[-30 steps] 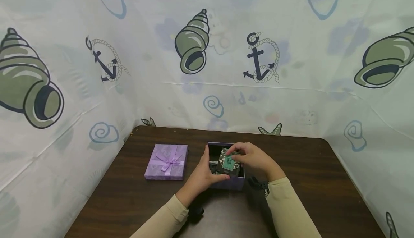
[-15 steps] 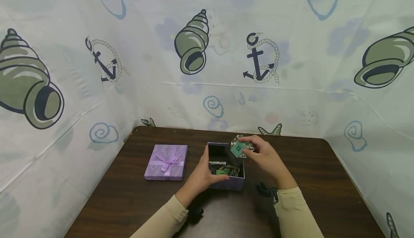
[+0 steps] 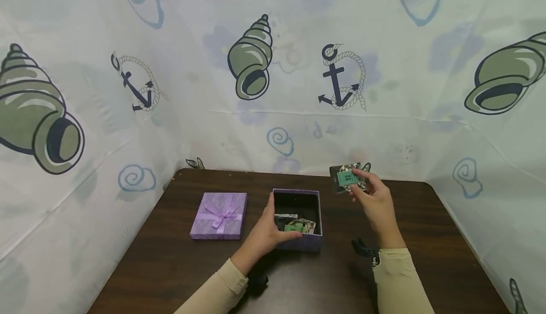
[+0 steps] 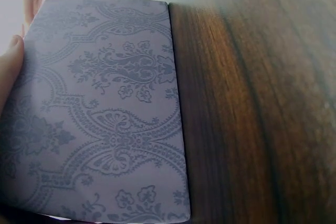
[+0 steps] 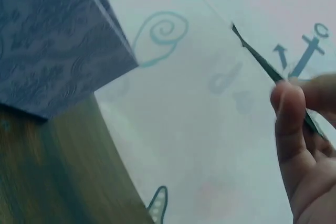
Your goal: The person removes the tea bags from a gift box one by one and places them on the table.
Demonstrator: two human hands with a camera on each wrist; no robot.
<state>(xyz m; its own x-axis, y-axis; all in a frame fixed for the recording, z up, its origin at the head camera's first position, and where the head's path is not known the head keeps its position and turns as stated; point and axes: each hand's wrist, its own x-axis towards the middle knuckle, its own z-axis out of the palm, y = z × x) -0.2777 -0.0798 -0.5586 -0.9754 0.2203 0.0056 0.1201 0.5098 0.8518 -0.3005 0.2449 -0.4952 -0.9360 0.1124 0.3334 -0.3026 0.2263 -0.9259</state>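
My left hand holds the open purple gift box at its near left corner, fingers along the left side and thumb over the front rim. The box's damask-patterned side fills much of the left wrist view. Up and right of the box, my right hand pinches a flat, thin packet with a dark patterned face and a green label. Edge-on in the right wrist view, that packet sits between thumb and fingertips. Inside the box lie more small packets, one green-labelled.
The matching purple lid with a ribbon bow lies left of the box. A dark wood table carries both. Behind it hangs a pale curtain printed with shells and anchors.
My right hand has lifted the packet out of the box and carried it up and to the right. Packets underneath have come into view. My left hand stays on the box.
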